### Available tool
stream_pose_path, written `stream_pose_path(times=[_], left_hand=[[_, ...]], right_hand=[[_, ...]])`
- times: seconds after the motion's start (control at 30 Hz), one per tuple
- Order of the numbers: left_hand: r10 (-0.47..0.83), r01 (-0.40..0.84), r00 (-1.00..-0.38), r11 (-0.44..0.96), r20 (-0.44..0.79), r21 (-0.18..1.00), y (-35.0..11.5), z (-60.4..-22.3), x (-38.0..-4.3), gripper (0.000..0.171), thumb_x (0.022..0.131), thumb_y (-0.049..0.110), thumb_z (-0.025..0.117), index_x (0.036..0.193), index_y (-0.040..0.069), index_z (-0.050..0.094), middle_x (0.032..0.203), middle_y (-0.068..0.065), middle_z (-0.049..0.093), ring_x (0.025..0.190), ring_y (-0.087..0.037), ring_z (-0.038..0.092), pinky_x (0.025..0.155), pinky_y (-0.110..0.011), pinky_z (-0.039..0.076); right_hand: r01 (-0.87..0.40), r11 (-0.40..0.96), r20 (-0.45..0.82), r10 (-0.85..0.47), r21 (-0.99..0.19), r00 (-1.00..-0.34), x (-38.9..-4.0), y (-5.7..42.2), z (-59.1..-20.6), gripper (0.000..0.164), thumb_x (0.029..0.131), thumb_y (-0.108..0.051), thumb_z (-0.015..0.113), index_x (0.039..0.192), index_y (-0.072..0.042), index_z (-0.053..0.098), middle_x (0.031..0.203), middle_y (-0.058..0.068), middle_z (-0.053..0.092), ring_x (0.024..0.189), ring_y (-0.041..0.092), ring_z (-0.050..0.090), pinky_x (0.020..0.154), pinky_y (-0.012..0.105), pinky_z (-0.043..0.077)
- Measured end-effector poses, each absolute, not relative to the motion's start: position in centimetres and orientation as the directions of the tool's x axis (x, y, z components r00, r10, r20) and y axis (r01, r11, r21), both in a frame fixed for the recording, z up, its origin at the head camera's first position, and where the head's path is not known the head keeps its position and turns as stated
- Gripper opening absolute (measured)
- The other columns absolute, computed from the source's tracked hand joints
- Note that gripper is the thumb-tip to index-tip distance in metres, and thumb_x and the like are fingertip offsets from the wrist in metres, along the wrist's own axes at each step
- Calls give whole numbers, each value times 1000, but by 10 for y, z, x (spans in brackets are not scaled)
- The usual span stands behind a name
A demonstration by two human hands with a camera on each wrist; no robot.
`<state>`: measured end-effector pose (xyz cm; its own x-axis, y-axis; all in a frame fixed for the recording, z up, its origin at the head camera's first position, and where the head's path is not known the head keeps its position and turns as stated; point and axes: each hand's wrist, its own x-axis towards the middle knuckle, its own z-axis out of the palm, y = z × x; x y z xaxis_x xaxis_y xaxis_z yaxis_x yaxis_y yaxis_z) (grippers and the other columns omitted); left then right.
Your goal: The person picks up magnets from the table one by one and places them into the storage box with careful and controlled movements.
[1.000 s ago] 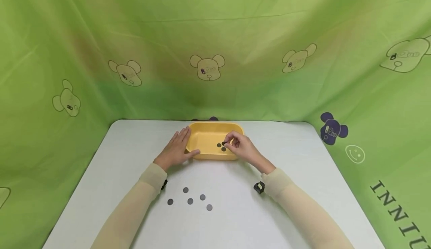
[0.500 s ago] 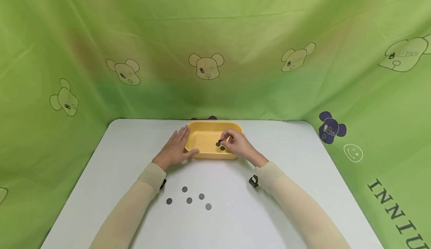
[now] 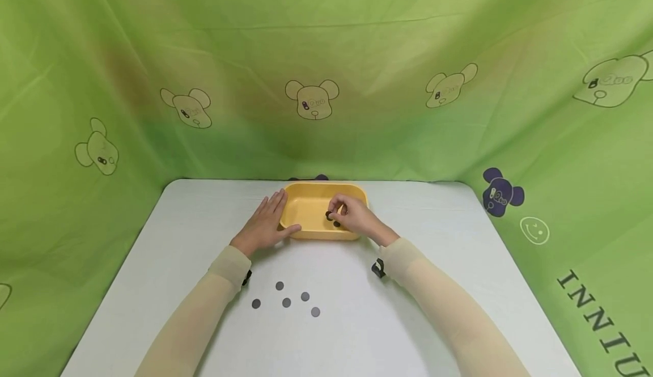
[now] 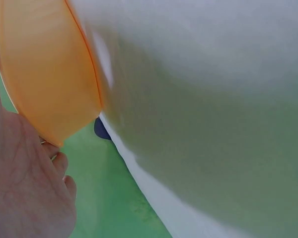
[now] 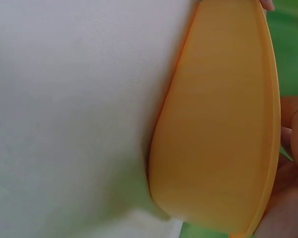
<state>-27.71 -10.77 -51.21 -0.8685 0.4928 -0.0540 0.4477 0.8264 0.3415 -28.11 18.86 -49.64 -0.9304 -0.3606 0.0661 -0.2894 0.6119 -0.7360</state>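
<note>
A yellow oblong plastic basin stands near the table's far edge. My left hand rests against its left end, fingers straight and the thumb along the near rim. In the left wrist view, the palm lies beside the basin wall. My right hand reaches over the right part of the basin, thumb and forefinger pinching a small black disc. Just below those fingertips, another black disc lies on the basin floor. The right wrist view shows mostly the basin's outer wall, which hides the fingertips.
Several loose dark grey discs lie flat on the white table, between the forearms and nearer than the basin. A green printed curtain rises behind the table and on both sides.
My right hand has moved slightly left inside the basin, toward the disc that lay leftmost there; that disc no longer shows separately. My left hand keeps its place on the basin.
</note>
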Motion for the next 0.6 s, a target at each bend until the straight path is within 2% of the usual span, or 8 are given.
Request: stream_pose_path(times=[0.6], left_hand=[[499,454,-865,826,-58,334,-108,-510,-276,108,105,74,45,171,4,-4,181,-11,-4,167,-27,-1,135,-40,-5]], right_hand=[[-249,629,-14,-382,-737,-924,-291,180,-500,9,100,-7,77,103,-9,69,95,4,68,68,14,54,59,24,47]])
